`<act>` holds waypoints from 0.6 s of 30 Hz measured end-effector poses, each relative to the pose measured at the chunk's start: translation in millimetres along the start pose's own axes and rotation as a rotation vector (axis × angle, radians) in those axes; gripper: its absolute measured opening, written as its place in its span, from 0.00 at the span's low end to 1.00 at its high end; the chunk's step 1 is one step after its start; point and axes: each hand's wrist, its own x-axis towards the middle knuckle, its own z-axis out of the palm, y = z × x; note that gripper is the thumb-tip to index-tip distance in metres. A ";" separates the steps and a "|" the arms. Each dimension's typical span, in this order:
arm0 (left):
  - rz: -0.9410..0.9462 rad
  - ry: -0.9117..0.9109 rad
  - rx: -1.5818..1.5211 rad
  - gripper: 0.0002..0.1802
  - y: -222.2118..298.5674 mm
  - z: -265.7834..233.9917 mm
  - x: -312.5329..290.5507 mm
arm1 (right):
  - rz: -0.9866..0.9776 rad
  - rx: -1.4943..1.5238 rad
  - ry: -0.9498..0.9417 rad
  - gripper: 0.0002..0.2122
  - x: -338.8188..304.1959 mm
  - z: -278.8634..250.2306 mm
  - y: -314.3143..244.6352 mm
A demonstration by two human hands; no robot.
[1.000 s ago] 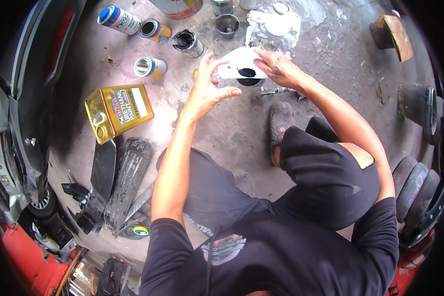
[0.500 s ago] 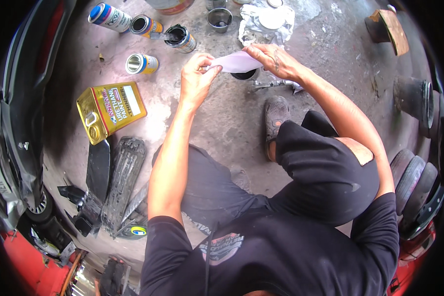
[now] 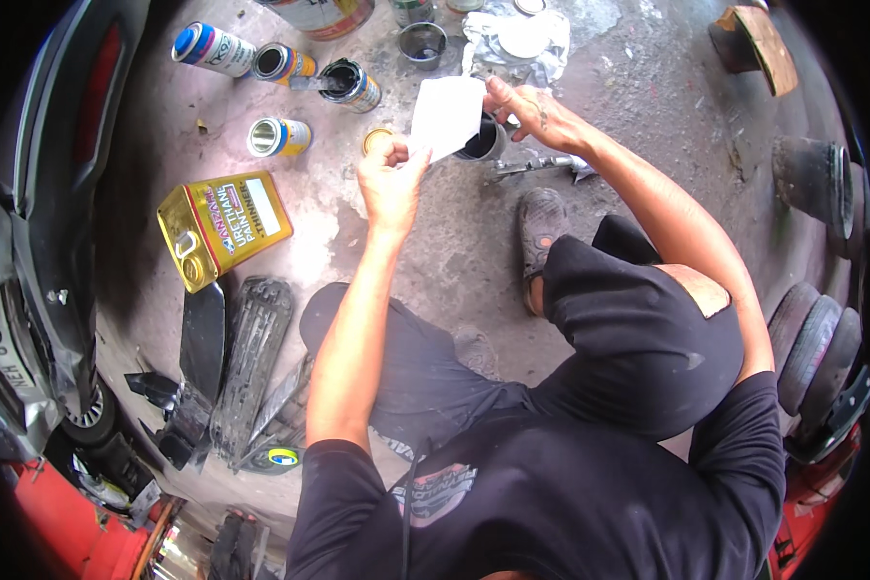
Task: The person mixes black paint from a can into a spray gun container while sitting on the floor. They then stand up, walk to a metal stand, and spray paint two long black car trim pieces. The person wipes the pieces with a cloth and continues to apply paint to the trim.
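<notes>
My left hand (image 3: 393,184) is closed in a pinch on the lower edge of a white paper sheet (image 3: 447,114), held tilted above the floor. At the sheet's upper right edge, my right hand (image 3: 541,116) has its thumb and fingers apart, a fingertip close to or touching the paper. Beneath and partly behind the sheet stands a cup (image 3: 494,145) with a dark inside. A round yellowish lid or can top (image 3: 379,141) shows just behind my left hand. Beside the cup lies a silver metal tool (image 3: 541,166), its kind unclear.
Several cans stand ahead left, among them an open can with a stirring stick (image 3: 353,89) and an empty-looking can (image 3: 280,136). A gold thinner tin (image 3: 224,227) stands left. Farther ahead are a clear cup (image 3: 422,46) and white plastic (image 3: 517,48). Black car parts (image 3: 251,367) lie lower left.
The white sheet has turned from nearly flat to more upright, showing its broad face. My right hand's fingers have spread, and more of the dark cup shows.
</notes>
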 end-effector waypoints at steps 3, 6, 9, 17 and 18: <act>0.018 0.049 0.010 0.03 2.2 9.1 -4.0 | -0.006 -0.012 0.005 0.50 1.6 1.1 -0.1; -0.071 0.101 -0.043 0.03 5.6 7.0 -2.2 | -0.024 0.006 0.012 0.46 2.0 2.5 -2.2; -0.060 0.087 -0.127 0.04 8.4 9.3 -7.4 | -0.015 0.017 0.000 0.42 1.5 0.4 2.1; -0.075 0.209 -0.233 0.07 0.6 -4.5 3.6 | 0.016 -0.006 0.016 0.43 2.5 2.6 2.0; -0.040 0.231 -0.254 0.07 5.5 -8.3 7.8 | 0.012 -0.005 0.017 0.44 1.9 3.1 1.4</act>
